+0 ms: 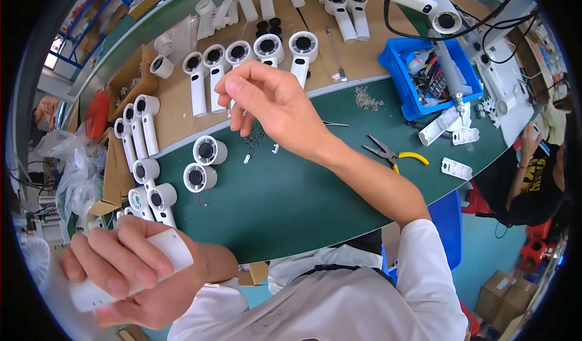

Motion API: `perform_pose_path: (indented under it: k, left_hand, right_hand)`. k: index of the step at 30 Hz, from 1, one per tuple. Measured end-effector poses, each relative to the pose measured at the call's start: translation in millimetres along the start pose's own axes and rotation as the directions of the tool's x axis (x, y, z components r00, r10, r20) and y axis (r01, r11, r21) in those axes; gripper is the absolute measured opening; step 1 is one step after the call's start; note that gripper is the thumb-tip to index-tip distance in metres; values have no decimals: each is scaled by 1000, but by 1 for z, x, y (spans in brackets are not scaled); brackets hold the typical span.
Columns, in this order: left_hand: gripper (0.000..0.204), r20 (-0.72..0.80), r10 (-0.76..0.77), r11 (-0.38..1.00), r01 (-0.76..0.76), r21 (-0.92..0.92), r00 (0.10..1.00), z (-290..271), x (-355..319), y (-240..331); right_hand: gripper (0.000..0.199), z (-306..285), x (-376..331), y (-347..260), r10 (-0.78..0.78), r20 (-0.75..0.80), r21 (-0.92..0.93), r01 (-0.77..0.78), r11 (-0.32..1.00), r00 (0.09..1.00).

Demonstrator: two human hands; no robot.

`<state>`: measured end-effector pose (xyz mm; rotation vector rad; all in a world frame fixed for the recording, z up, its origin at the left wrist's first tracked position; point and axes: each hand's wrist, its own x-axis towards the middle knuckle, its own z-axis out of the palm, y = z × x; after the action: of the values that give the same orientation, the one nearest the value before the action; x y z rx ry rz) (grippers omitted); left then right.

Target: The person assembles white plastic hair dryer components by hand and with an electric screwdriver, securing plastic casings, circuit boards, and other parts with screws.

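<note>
My left hand (130, 274) is at the lower left, fingers wrapped round a long white plastic handle piece (173, 250) that looks like a handheld fan's grip. Over the middle of the table is my right hand (273, 107), raised, its fingers curled in toward the thumb. A bit of white shows by its fingertips; I cannot make out whether they hold it. Below that hand lie a small heap of dark screws (254, 138) and a tiny white part (247, 158). Two round white fan heads (209, 151) with black centres stand to the left on the green mat (285, 207).
Several white handheld fans (302, 56) lie in rows on cardboard behind. Pliers with yellow handles (388, 153), silver screws (367, 98) and white shell pieces (456, 168) are on the right. A blue bin (391, 68) holds tools. Another person's hand (531, 139) is at far right.
</note>
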<state>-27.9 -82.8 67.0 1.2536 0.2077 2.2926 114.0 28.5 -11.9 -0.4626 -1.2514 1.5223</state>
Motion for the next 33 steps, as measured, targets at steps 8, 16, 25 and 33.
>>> perform_pose_path:
  k: [8,16,25,33]
  left_hand:
    - [32,253,459,869,-370,-329,852,7,-8,7]
    - [56,107,-579,743,469,478,809,-19,-18,-112]
    - [36,67,-738,640,664,386,672,-45,-4,-127]
    - [33,69,-806,578,756,306,588,-48,1,-129]
  right_hand:
    - [21,7,-3,-6,-1,52,-70,5,998,999]
    - [37,9,-10,-10,-78,-88,-106,68,992,993]
    - [53,-3,3,8,228,-32,154,-221,963,973]
    - [51,-8,5,10,251,29,284,-249,926,967]
